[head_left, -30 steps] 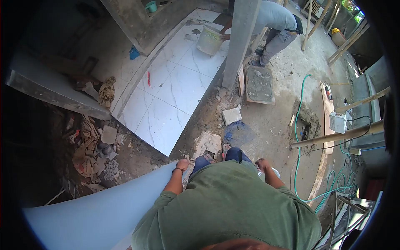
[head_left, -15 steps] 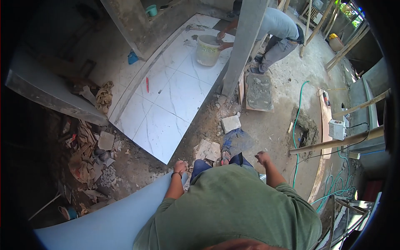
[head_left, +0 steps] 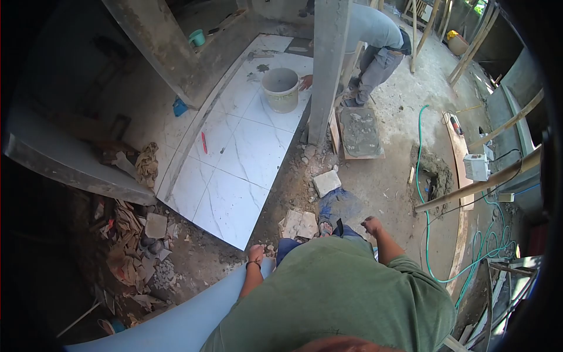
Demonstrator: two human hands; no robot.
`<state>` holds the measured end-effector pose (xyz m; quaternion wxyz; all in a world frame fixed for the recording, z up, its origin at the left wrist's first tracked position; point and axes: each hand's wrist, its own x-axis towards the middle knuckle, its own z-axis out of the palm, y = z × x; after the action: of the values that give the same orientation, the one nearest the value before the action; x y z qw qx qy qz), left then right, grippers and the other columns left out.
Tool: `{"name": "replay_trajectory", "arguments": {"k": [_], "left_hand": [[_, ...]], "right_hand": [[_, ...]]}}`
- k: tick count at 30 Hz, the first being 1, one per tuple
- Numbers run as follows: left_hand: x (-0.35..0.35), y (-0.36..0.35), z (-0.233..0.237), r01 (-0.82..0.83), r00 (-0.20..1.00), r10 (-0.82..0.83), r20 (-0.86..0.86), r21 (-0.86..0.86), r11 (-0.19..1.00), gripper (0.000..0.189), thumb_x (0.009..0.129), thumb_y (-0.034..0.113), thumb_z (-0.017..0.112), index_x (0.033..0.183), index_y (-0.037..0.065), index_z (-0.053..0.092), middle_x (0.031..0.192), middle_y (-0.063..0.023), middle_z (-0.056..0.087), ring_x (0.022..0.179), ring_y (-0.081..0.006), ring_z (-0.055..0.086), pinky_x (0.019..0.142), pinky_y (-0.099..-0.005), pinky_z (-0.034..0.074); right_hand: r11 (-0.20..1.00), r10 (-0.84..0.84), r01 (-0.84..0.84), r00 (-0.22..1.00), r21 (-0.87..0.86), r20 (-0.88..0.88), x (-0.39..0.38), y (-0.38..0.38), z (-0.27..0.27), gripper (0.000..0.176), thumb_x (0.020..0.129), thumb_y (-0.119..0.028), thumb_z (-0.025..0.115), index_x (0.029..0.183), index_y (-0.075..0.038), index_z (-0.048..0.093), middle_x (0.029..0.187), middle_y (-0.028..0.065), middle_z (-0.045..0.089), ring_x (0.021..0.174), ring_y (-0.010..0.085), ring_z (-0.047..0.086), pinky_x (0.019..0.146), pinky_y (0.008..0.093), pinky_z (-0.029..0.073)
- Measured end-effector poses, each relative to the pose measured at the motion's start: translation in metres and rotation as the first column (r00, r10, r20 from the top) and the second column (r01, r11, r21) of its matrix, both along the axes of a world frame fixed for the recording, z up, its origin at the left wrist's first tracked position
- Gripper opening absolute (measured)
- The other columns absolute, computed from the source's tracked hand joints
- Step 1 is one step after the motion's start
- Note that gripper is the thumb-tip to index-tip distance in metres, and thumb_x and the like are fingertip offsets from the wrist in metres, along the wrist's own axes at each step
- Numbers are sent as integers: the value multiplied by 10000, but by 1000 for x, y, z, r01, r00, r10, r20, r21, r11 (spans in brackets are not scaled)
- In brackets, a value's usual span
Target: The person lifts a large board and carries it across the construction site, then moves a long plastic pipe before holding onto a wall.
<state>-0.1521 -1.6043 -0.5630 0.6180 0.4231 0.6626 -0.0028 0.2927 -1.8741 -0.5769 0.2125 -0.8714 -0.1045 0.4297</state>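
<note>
My left hand (head_left: 255,254), with a dark band at the wrist, hangs with its fingers curled in, just below the near corner of the white marbled tile floor (head_left: 226,217). I see nothing in it. Beneath that forearm curves a pale blue smooth surface (head_left: 193,314). My right hand (head_left: 370,225) is out at my right side over the bare ground, its fingers loosely folded and no object showing. Between my hands, broken tile pieces (head_left: 299,224) and my sandalled foot (head_left: 326,227) are visible.
A bucket (head_left: 281,91) and a red tool (head_left: 204,142) are on the tiles. A co-worker (head_left: 375,50) bends behind the concrete pillar (head_left: 329,70). Right of it lies a mortar tray (head_left: 360,132). A green hose (head_left: 420,158) and a wooden pole (head_left: 451,196) lie rightward; rubble (head_left: 132,252) lies left.
My view has shifted, so the tiles sit lower in it. The co-worker's hands were both at the bucket; now one shows beside it and the pillar hides more. My hands remain low at my sides.
</note>
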Motion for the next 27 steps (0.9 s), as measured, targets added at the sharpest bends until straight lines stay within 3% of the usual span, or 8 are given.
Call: {"name": "replay_trajectory", "arguments": {"k": [4, 7, 11, 17, 19, 20, 21, 27], "left_hand": [[-7, 1, -10, 2, 1000, -3, -20, -16, 1000, 368, 822, 322, 547, 1106, 88, 552, 937, -46, 595, 762, -169, 573, 619, -352, 428], [-7, -5, -6, 11, 999, -12, -45, -30, 999, 351, 822, 324, 548, 1089, 95, 557, 917, -37, 593, 755, -168, 573, 615, -351, 425], [-8, -5, -7, 14, 999, -15, -43, -11, 1000, 326, 823, 323, 547, 1063, 103, 566, 885, -22, 588, 738, -169, 572, 610, -353, 420], [-9, -2, -16, 34, 999, -34, 12, 55, 998, 262, 805, 292, 558, 927, 63, 597, 767, -17, 570, 619, -152, 552, 514, -307, 412], [-29, 4, -82, 169, 985, -173, -1, 219, 961, 232, 780, 259, 577, 831, 35, 602, 681, -28, 548, 529, -150, 521, 461, -290, 402], [-26, 0, -77, 66, 996, -76, 37, 212, 975, 219, 770, 254, 593, 795, 37, 594, 660, -33, 538, 526, -141, 510, 463, -297, 406], [-25, -4, -85, 76, 997, -69, -32, 347, 935, 310, 753, 276, 538, 647, -14, 576, 605, -176, 551, 566, -292, 538, 564, -399, 404], [-18, -1, -55, 206, 974, -169, -153, 279, 938, 331, 771, 320, 565, 719, -2, 622, 711, -200, 607, 717, -341, 595, 642, -409, 432]], "right_hand": [[996, 86, -85, 995, -30, 47, 5, -11, -13, 412, 693, -242, 664, 996, 32, 610, 936, 190, 640, 770, 279, 637, 709, 352, 499], [999, 53, -53, 998, -5, 23, -5, -15, -9, 305, 737, -190, 639, 909, 60, 612, 713, 128, 614, 553, 215, 591, 494, 327, 492], [1000, -7, 8, 998, 24, -57, -17, -20, -12, 309, 761, -218, 619, 926, 43, 610, 740, 122, 610, 526, 219, 580, 466, 333, 485], [998, -52, 47, 990, -45, -132, -19, -14, 17, 277, 768, -218, 607, 957, -17, 585, 779, 101, 608, 600, 207, 589, 470, 336, 467], [997, -47, 40, 991, -62, -127, -19, -11, 31, 285, 773, -229, 600, 983, -38, 577, 815, 91, 611, 652, 211, 596, 504, 347, 467], [997, -55, 46, 990, -69, -132, -19, -10, 38, 292, 776, -238, 597, 996, -49, 573, 836, 85, 612, 686, 214, 600, 527, 355, 468], [995, -35, 22, 990, -93, -140, -19, -10, 41, 308, 777, -249, 596, 1010, -48, 569, 876, 87, 617, 720, 226, 608, 568, 376, 478], [994, -69, 49, 975, -100, -212, -19, -22, 39, 324, 787, -235, 592, 1053, -58, 542, 913, 97, 611, 685, 235, 596, 576, 391, 474]]}}
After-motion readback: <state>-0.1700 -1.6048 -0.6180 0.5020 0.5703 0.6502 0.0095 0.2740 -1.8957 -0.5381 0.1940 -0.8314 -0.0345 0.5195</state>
